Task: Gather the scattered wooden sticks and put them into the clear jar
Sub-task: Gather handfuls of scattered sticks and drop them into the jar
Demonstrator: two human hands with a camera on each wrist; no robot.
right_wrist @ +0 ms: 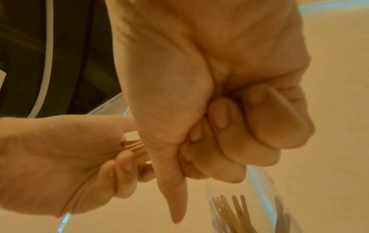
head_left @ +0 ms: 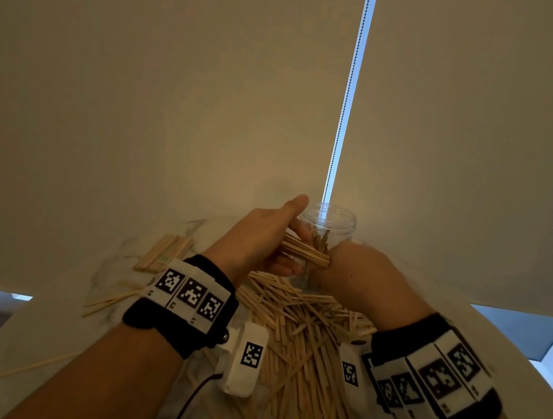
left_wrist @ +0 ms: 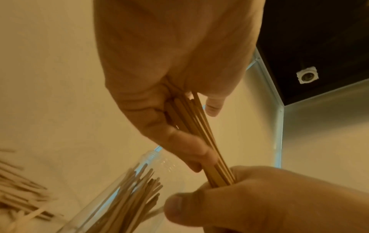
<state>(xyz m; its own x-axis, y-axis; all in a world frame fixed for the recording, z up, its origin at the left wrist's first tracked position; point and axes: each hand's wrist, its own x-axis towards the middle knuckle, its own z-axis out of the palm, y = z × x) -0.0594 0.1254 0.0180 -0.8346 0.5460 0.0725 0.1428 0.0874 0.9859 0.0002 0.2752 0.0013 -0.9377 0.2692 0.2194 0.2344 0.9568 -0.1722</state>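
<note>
Pale roller blinds (head_left: pixel 178 94) across the far side, a bead chain (head_left: pixel 349 86) hanging down the gap between them. Light tabletop (head_left: pixel 34 330) below, strewn across its near middle with a loose heap of wooden sticks (head_left: pixel 302 329); a tidier stack (head_left: pixel 167 252) at far left, a few thin strays (head_left: pixel 109 300) just near of it. Clear jar (head_left: pixel 332 222) upright beyond the heap, already holding some sticks, just behind both hands. Left hand (head_left: pixel 262 235) curled round one end of a small bundle (head_left: pixel 305 250), thumb stretched toward the jar's rim. Right hand (head_left: pixel 361 270) fisted round the bundle's other end, fingers tucked tight. Bundle held roughly level, in front of the jar. Marker-printed bands (head_left: pixel 189 294) on both wrists.
</note>
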